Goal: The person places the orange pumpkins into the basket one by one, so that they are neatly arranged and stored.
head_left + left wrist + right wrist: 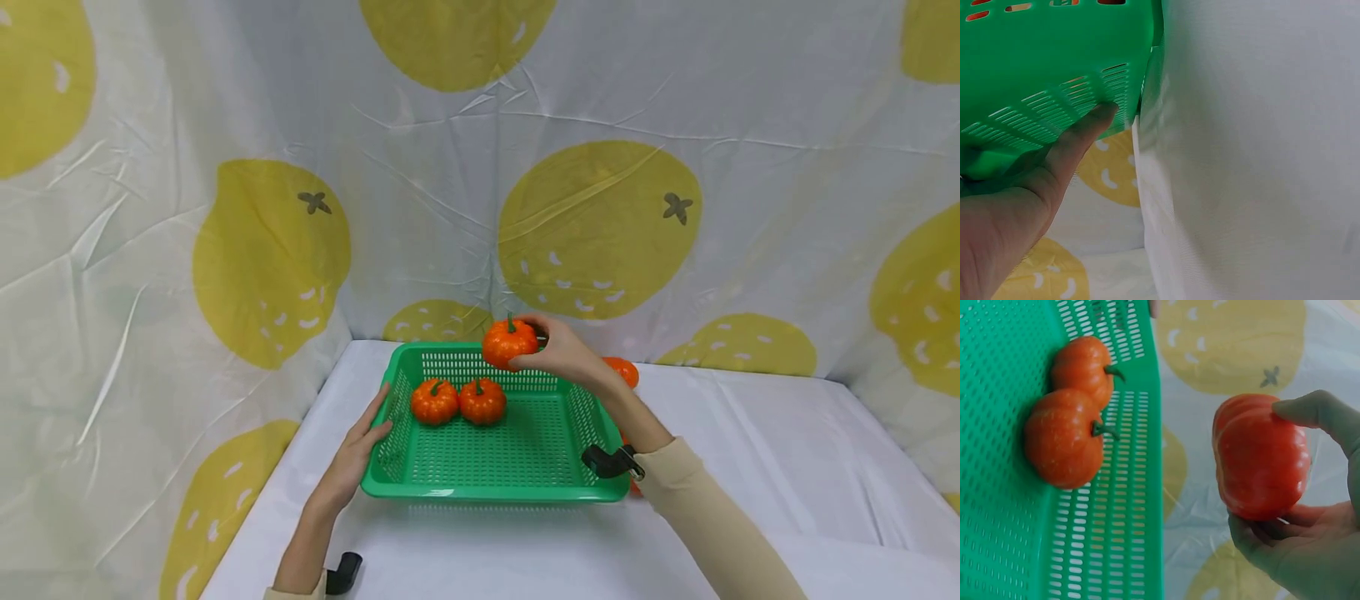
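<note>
A small orange toy pumpkin (pixel 509 344) with a green stem is held in my right hand (pixel 558 354), thumb on one side and fingers on the other. It is raised over the far side of the green plastic basket (pixel 495 493). Inside that basket, towards its far left, two more pumpkins sit side by side, the left pumpkin (pixel 435 402) touching the right pumpkin (pixel 483 402). My left hand (pixel 351 462) holds the basket's left side, its thumb at the rim. In the left wrist view one straight finger (pixel 1085 131) lies against the slotted outer wall.
More orange pumpkins (pixel 622 372) lie right of the basket, partly hidden by my right arm. A white cloth (pixel 750 467) covers the table. Behind and to the sides hangs a lemon-print curtain (pixel 420 208).
</note>
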`<state>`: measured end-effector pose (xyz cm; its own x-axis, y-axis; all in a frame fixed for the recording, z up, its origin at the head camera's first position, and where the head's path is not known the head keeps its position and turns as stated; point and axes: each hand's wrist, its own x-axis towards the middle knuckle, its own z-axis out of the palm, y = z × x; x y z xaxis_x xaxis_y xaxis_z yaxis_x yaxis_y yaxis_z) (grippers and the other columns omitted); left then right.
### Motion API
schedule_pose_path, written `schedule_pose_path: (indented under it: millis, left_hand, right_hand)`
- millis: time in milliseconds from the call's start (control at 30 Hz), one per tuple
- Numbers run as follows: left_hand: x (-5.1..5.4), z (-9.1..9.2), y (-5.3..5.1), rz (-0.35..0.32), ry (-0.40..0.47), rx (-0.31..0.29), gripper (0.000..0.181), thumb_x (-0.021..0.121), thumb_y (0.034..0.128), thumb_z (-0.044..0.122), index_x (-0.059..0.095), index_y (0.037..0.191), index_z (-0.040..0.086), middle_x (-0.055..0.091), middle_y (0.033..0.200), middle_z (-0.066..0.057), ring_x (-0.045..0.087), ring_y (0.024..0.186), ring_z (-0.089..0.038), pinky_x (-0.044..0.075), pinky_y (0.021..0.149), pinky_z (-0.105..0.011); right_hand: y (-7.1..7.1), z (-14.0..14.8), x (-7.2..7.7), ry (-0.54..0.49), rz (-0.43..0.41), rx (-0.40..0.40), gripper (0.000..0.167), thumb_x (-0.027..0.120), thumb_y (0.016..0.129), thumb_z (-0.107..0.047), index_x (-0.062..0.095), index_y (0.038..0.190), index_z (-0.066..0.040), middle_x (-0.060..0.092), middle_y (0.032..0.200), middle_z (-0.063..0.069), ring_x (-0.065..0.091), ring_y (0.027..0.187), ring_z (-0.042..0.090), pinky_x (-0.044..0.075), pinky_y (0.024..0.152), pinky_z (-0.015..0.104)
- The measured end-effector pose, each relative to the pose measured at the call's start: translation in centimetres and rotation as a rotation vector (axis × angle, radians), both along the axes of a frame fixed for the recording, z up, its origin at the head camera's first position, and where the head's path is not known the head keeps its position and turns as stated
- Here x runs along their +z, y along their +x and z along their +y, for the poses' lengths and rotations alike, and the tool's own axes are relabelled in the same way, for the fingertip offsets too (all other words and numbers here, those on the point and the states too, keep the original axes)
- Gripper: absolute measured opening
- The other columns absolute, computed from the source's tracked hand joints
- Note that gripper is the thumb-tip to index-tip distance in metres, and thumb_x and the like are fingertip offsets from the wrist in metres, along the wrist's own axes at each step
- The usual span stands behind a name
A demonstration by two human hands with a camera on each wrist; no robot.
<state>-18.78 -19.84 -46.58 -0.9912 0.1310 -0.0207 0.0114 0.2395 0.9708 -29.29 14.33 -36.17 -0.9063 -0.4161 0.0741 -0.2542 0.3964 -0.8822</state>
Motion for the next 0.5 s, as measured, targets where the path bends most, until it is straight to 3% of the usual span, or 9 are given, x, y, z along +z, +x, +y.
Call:
schedule_pose_path:
  millis: [200,500]
  left_hand:
    - [-0.1,0.2,-0.1,-0.005,0.003,-0.013,0.059,0.039,0.1119,0.027,0.018,0.167,0.032,0.007,0.176,0.001,-0.003,0.163,-0.031,0.000,0.129,-0.063]
    - [-0.1,0.0,0.0,-0.003,0.008,0.003,0.059,0.039,0.1116,0.026,0.019,0.167,0.031,0.008,0.176,0.001,-0.002,0.163,-0.031,0.000,0.129,-0.063]
  right_hand:
    - [-0.5,-1.1,-0.2,0.017,-0.032,0.003,0.080,0.084,0.084,-0.029,0.047,0.154,-0.013,0.061,0.139,0.014,0.058,0.125,0.031,0.054,0.099,0.041]
    - [-1.7,-4.1,-1.1,0.129,0.046,-0.002,0.078,0.077,0.091,-0.037,0.044,0.155,-0.007,0.060,0.141,0.018,0.056,0.129,0.034,0.052,0.102,0.046]
